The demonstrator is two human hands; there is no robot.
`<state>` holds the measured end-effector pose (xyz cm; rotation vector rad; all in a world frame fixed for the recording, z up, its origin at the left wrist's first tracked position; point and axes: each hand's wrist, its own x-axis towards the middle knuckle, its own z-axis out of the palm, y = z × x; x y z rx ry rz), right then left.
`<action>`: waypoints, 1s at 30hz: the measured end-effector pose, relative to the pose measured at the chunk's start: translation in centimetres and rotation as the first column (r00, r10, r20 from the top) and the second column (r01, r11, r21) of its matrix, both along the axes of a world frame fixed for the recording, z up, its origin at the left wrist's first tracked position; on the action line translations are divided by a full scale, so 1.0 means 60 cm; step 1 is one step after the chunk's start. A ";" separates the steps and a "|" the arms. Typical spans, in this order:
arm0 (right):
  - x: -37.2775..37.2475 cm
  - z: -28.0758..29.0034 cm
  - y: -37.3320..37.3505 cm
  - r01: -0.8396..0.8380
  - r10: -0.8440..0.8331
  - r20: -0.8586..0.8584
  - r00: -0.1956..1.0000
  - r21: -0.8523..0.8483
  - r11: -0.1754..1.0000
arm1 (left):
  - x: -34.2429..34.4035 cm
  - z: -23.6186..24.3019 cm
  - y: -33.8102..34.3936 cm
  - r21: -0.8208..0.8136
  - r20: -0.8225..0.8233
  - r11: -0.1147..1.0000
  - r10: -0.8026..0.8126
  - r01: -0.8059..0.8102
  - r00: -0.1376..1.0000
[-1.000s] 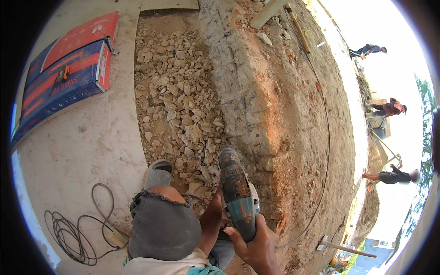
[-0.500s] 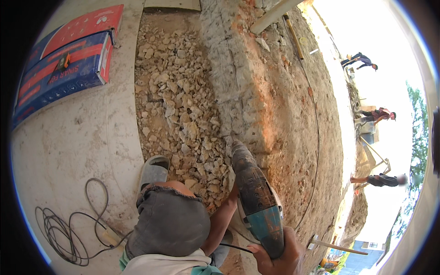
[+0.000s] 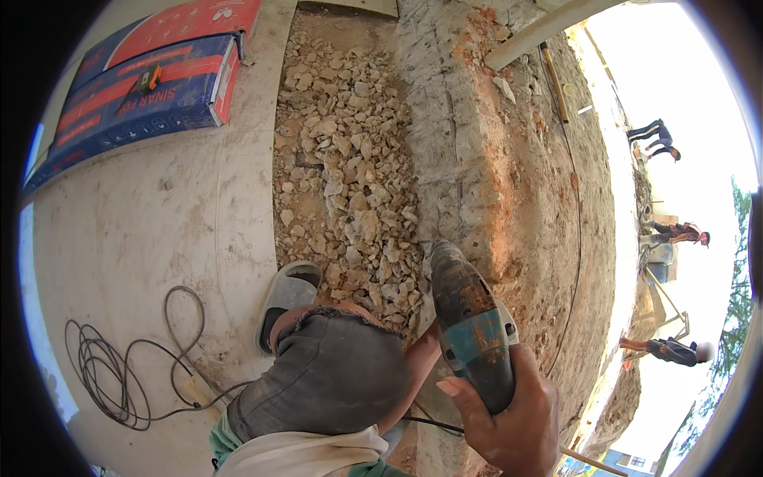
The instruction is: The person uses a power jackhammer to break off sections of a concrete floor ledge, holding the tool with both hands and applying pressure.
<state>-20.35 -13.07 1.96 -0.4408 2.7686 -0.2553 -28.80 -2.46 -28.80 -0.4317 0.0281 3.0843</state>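
My right hand [image 3: 509, 413] grips the rear handle of a dusty teal and grey hammer drill [image 3: 473, 326]. The drill's nose points away from me, at the edge between the broken rubble [image 3: 350, 183] and a rough concrete ledge [image 3: 461, 143]. My left forearm [image 3: 413, 366] runs up between my bent knee [image 3: 326, 374] and the drill. The left hand itself is hidden under the tool. My foot in a grey sandal [image 3: 288, 294] rests at the near edge of the rubble.
A black cable [image 3: 119, 374] lies coiled on the concrete floor at lower left. Blue and red flat boxes [image 3: 135, 95] lie at upper left. A plank [image 3: 548, 28] and a rod [image 3: 555, 83] lie on the reddish ground. Three people [image 3: 675, 234] work far right.
The drill has shifted a little to the right and now stands straighter in my right hand. My view has dipped, so the cable and boxes sit higher in the picture.
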 end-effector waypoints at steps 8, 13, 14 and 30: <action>-0.067 0.020 0.023 0.179 -0.179 0.017 0.984 -0.104 0.978 | -0.044 0.017 0.008 0.127 -0.043 0.990 0.071 -0.065 0.997; -0.091 0.018 0.026 0.129 -0.131 -0.012 0.991 -0.108 0.986 | -0.056 0.003 0.006 0.177 -0.147 0.980 0.120 -0.093 0.982; -0.097 0.020 0.023 0.147 -0.149 -0.011 0.989 -0.110 0.983 | -0.065 0.007 0.007 0.155 -0.154 0.984 0.115 -0.091 0.981; -0.050 -0.071 0.109 -0.020 0.024 0.113 0.993 -0.043 0.999 | 0.033 -0.055 0.017 -0.036 0.084 0.999 -0.029 0.032 0.996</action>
